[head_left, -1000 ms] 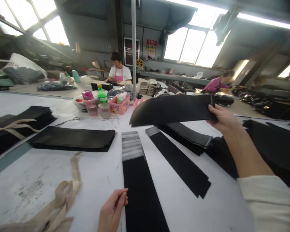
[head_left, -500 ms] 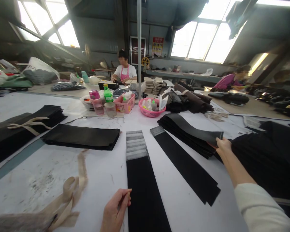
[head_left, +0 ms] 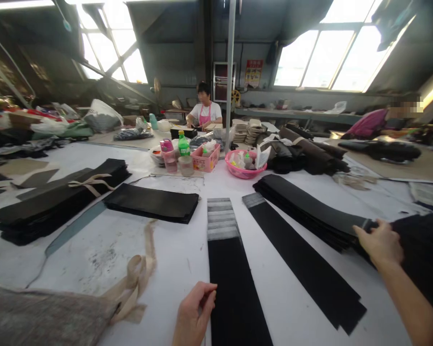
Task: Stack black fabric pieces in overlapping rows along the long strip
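My left hand (head_left: 197, 310) is at the bottom centre, thumb and fingertips pinched at the left edge of a long black strip stack (head_left: 234, 283) with grey bands across its far end. What the pinch holds is too small to make out. To the right lies a second black strip stack (head_left: 303, 259), fanned at its far end. My right hand (head_left: 380, 242) is at the near end of a thick pile of black panels (head_left: 306, 206), thumb and fingers spread over its corner. Dark cloth (head_left: 422, 254) lies beside that hand.
Black stacks lie at left, one tied with a beige band (head_left: 90, 184). A beige ribbon (head_left: 135, 274) and grey cloth (head_left: 46, 317) are nearer. Behind are a pink basket (head_left: 245, 172), a pink box (head_left: 206, 162), a green bottle (head_left: 183, 144) and a pole (head_left: 230, 72). Two people sit farther back.
The view has swung left, so things appear farther right. My right hand's fingers have spread from a grip on the top panel's corner, and that panel now lies lower on the pile.
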The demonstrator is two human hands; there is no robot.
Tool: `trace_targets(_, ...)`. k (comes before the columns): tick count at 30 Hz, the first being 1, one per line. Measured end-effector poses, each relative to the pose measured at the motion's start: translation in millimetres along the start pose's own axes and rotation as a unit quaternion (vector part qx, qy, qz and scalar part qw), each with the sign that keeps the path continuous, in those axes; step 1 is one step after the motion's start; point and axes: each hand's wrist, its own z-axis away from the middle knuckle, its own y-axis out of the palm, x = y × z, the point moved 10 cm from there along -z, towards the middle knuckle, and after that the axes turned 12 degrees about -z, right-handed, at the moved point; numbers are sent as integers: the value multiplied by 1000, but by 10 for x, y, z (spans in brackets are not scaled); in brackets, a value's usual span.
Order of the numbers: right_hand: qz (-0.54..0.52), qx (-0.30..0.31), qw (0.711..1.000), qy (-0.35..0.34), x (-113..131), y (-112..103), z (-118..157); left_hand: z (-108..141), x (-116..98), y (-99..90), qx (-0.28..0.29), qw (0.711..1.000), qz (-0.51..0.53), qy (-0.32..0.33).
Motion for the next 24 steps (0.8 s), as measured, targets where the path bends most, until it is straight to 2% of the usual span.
trace_targets(2,141,-11,988,-62,133,-26,212,0,-23,-14,-19,1000,-11,15)
trace_targets(3,161,12,982,-103,228,71,360,0,-36,-16,-27,999,-17,23)
trace_targets(5,119,116,970,-178,456,450,764,2,-63,-8,-36,998,-27,39)
trace_targets(7,57,240,949,-194,672,930,1262,5,-83,1,-40,997,-37,51)
trace_targets(10,19,413,880,-233,1120,1666,2112,12,-95,15,-41,996,-47,64)
trace_targets(13,13,462,826,-321,1611,2129,2702,13,-90,32,-31,995,-61,72)
trace_targets(15,37,465,807,-362,1804,2346,2889,9,-86,33,-25,994,-71,74)
trace_targets(18,72,466,797,-378,1900,2557,2943,-5,-86,44,-4,993,-87,77)
trace_targets(24,108,486,781,-376,1922,2728,2888,-13,-78,88,20,990,-112,81)
